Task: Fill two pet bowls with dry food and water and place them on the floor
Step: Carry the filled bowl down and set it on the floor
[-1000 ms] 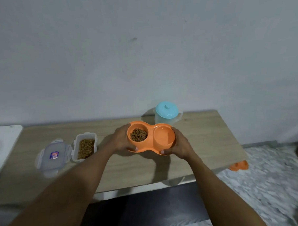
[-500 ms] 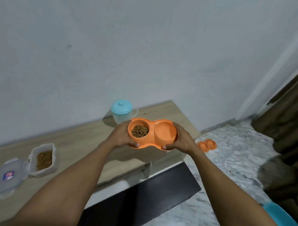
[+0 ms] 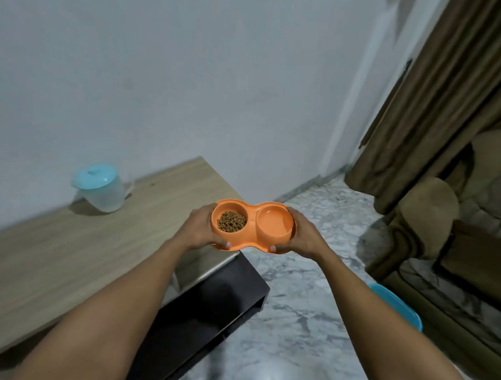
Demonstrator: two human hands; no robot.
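An orange double pet bowl (image 3: 251,237) is held level in the air past the table's right end, above the marble floor (image 3: 289,329). Its left cup holds brown dry food (image 3: 231,221); its right cup looks filled with clear water (image 3: 273,224). My left hand (image 3: 200,230) grips the bowl's left end, thumb on the near rim. My right hand (image 3: 304,235) grips its right end the same way. The clear water jug with a light blue lid (image 3: 100,189) stands on the wooden table (image 3: 68,253) at the back by the wall.
A dark low shelf (image 3: 209,311) sticks out under the table's right end. A brown sofa (image 3: 456,242) and brown curtain (image 3: 437,97) fill the right side. A blue plastic tub (image 3: 396,306) lies on the floor beside the sofa.
My view has swung right and both hands carried the bowl off the table over the floor. The food container and the second orange bowl on the floor have left the view.
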